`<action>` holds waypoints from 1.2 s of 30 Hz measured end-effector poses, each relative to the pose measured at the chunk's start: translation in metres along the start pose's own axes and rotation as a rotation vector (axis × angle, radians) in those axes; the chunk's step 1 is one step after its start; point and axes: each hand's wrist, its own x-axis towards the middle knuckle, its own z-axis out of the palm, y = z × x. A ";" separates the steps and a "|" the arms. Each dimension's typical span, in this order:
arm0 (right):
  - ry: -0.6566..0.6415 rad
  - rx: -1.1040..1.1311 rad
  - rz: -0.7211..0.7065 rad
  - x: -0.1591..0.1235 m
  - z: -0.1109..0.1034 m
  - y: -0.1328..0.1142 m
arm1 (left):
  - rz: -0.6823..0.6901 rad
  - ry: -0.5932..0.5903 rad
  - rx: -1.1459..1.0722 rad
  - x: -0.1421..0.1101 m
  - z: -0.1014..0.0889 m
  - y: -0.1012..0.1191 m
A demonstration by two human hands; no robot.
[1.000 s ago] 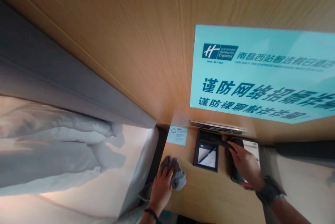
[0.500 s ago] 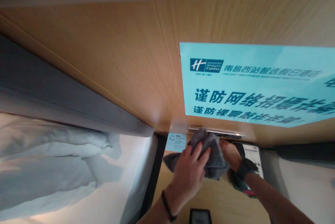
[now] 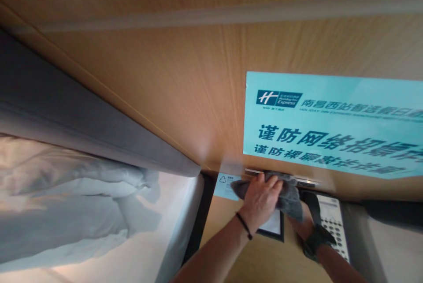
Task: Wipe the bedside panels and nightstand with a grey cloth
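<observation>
My left hand (image 3: 261,199) grips a grey cloth (image 3: 289,197) and presses it against the foot of the wooden wall panel, over a metal strip (image 3: 309,182). My right hand (image 3: 299,226) sits lower, mostly hidden under the cloth, with a black band on its wrist; what it holds is hidden. A black notepad tray (image 3: 274,230) lies partly under my left wrist. A desk phone (image 3: 332,219) with a black handset and a keypad stands just right of my hands on the wooden nightstand (image 3: 261,261).
A large light-blue printed sign (image 3: 330,128) is fixed to the wall above the strip. A small blue card (image 3: 224,184) stands at the nightstand's back left. A bed with a white duvet (image 3: 66,203) and grey headboard (image 3: 82,111) fills the left.
My left hand carried the cloth from the nightstand's left edge up to the wall strip. My right hand left the phone handset and went under the cloth. The notepad tray shifted about.
</observation>
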 end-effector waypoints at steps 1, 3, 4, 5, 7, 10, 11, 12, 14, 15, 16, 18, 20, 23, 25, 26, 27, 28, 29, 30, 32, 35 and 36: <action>-0.004 0.019 -0.030 -0.001 0.003 0.003 | -0.059 -0.003 0.019 -0.011 -0.005 -0.016; -0.007 0.035 -0.066 -0.001 0.007 0.008 | -0.186 -0.006 0.064 -0.031 -0.012 -0.046; -0.006 0.033 -0.070 0.001 0.008 0.009 | -0.257 -0.010 0.090 -0.041 -0.014 -0.061; -0.007 0.028 -0.072 0.004 0.008 0.010 | -0.347 -0.020 0.115 -0.051 -0.014 -0.076; -0.025 0.018 -0.093 0.010 0.008 0.010 | -0.561 -0.048 0.142 -0.075 -0.011 -0.105; -0.071 0.001 -0.133 0.021 0.007 0.006 | -0.741 -0.124 0.088 -0.120 0.000 -0.134; -0.084 -0.005 -0.141 0.024 0.007 0.005 | -0.750 -0.150 0.057 -0.136 0.007 -0.138; -0.093 -0.010 -0.143 0.026 0.007 0.004 | -0.745 -0.176 0.025 -0.151 0.015 -0.139; -0.099 -0.015 -0.133 0.028 0.008 0.003 | -0.746 -0.212 -0.038 -0.176 0.034 -0.136; -0.095 -0.014 -0.121 0.027 0.009 0.003 | -0.750 -0.218 -0.065 -0.184 0.045 -0.133; -0.086 -0.010 -0.104 0.026 0.010 0.003 | -0.751 -0.222 -0.090 -0.190 0.057 -0.131; -0.056 0.006 -0.055 0.023 0.011 0.004 | -0.738 -0.226 -0.134 -0.191 0.081 -0.128; -0.025 0.030 -0.002 0.020 0.013 0.007 | -0.714 -0.247 -0.155 -0.182 0.102 -0.128; -0.002 0.071 0.066 0.018 0.015 0.011 | -0.688 -0.304 -0.170 -0.160 0.127 -0.130; 0.006 0.100 0.119 0.017 0.017 0.013 | -0.691 -0.331 -0.177 -0.148 0.140 -0.131; 0.011 0.115 0.153 0.016 0.017 0.014 | -0.691 -0.336 -0.181 -0.143 0.145 -0.132; 0.018 0.129 0.189 0.015 0.018 0.015 | -0.692 -0.335 -0.182 -0.140 0.149 -0.132; 0.022 0.145 0.227 0.014 0.020 0.015 | -0.688 -0.333 -0.181 -0.138 0.152 -0.133; 0.024 0.163 0.263 0.012 0.021 0.016 | -0.682 -0.330 -0.180 -0.136 0.154 -0.133; 0.021 0.184 0.296 0.011 0.022 0.017 | -0.674 -0.329 -0.178 -0.135 0.155 -0.134; 0.007 0.236 0.350 0.008 0.023 0.017 | -0.660 -0.327 -0.172 -0.134 0.152 -0.134; -0.009 0.317 0.426 0.006 0.023 0.018 | -0.658 -0.311 -0.151 -0.134 0.146 -0.131; -0.013 0.339 0.446 0.006 0.023 0.018 | -0.660 -0.294 -0.137 -0.137 0.145 -0.128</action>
